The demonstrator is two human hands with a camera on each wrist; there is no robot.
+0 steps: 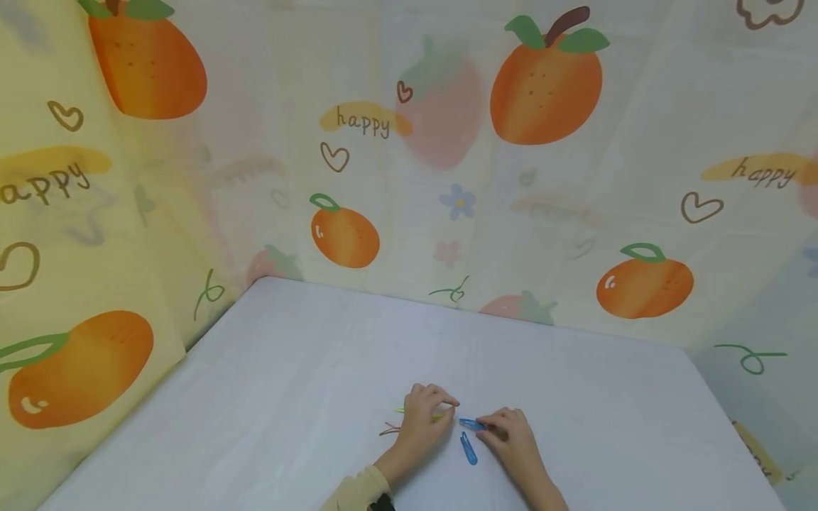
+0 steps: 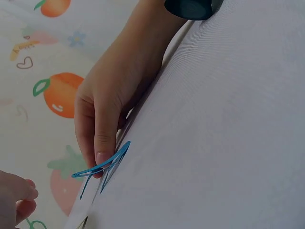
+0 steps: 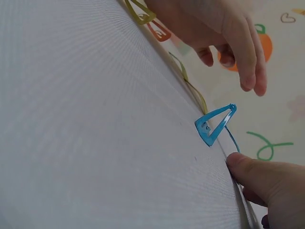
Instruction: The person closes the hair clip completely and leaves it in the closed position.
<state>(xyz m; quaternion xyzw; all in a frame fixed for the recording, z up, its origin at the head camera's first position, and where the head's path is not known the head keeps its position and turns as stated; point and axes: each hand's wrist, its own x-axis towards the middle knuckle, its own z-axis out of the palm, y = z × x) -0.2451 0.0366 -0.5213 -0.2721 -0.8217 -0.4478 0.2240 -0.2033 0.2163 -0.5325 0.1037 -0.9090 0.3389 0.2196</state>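
Observation:
In the head view my right hand [image 1: 514,438] pinches one end of a blue snap hair clip [image 1: 471,424] between thumb and fingertips, low over the white table. A second blue hair clip [image 1: 469,448] lies on the cloth between my hands; it looks triangular in the right wrist view. To the left, my left hand [image 1: 423,420] hovers with bent fingers around a yellow-green hair clip [image 1: 438,418], partly hiding it. From the right wrist view, my left hand's fingers [image 3: 248,71] hang down with nothing between them.
By my left wrist lie a reddish hair clip [image 1: 390,429] and another green clip [image 1: 400,409], both partly covered by that hand. The white tabletop [image 1: 287,369] ends at a fruit-printed curtain [image 1: 409,213] behind and at the sides.

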